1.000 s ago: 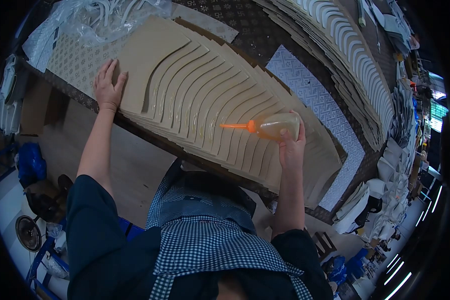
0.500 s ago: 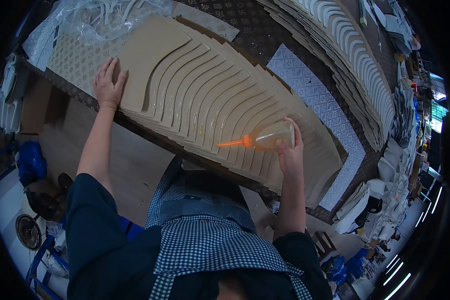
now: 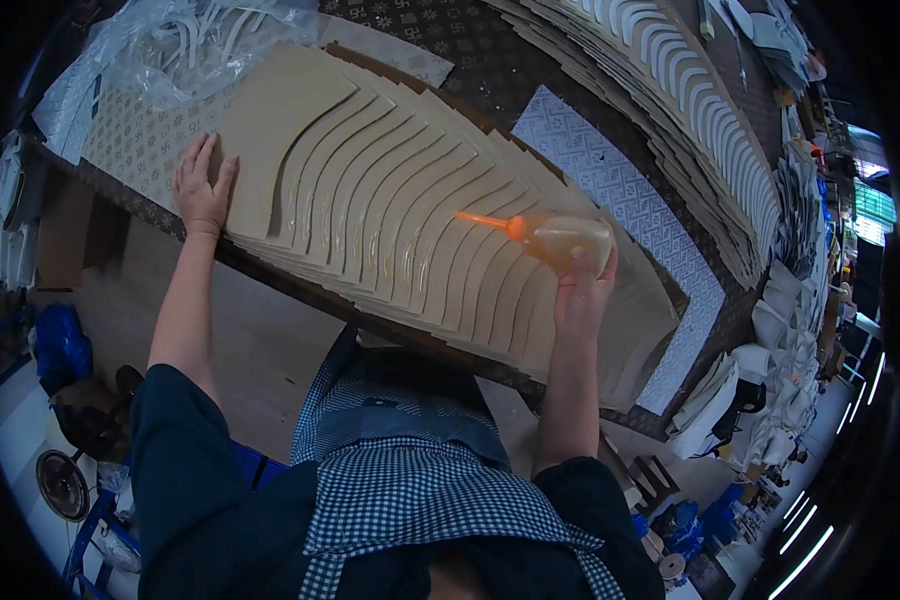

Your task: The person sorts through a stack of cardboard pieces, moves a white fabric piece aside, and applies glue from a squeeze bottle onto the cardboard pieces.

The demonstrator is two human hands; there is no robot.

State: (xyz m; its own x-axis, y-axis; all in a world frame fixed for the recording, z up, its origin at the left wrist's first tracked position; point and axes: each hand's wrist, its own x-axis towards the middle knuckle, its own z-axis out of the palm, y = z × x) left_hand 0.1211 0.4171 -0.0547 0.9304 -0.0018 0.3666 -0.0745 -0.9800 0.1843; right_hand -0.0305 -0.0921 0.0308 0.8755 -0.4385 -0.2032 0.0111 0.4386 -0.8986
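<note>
My right hand (image 3: 583, 298) is wrapped round a translucent squeeze bottle (image 3: 567, 240) of amber liquid, its orange nozzle pointing left. The bottle overlaps a fanned row of tan curved sheets (image 3: 385, 190), staggered so that a narrow strip of each shows. Glossy wet lines run along the strips left of the nozzle tip, while those to the right look dull. At the left end of the row my left hand (image 3: 202, 190) rests with fingers stretched out, by the edge of the topmost sheet.
Beyond the row lies a pale patterned sheet (image 3: 610, 165) on the dark patterned table (image 3: 470, 50). A second fanned stack (image 3: 660, 110), carrying white curved strips, stands at the back right. Clear plastic wrap (image 3: 160, 55) covers white pieces at the back left.
My right hand has carried the bottle away from me and slightly right, so the nozzle tip moved from near the front edge to mid-row. My left hand stays at the left end.
</note>
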